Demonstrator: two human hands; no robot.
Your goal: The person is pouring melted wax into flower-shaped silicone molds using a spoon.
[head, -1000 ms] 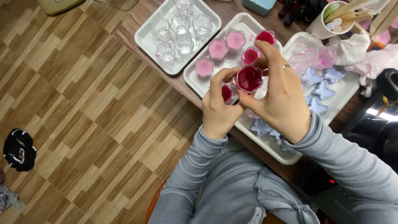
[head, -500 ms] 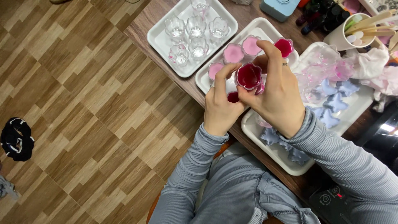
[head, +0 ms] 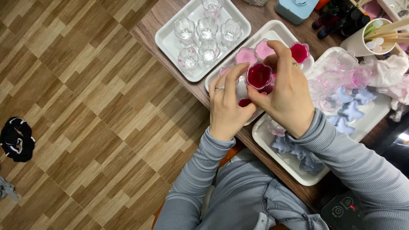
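Unchanged since the earlier frame: both hands, left hand and right hand, grip a clear flower-shaped cup of dark red wax; paler pink-filled cups sit just beyond.

Dark wooden table: three white trays, blue box, white cup.

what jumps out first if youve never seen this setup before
Both hands meet over the middle white tray: the left hand and right hand pinch a small clear flower-shaped cup of dark red filling between the fingertips. Around them the wooden table carries a tray of empty clear cups at the upper left, and a tray of pale blue flower pieces near the right sleeve.
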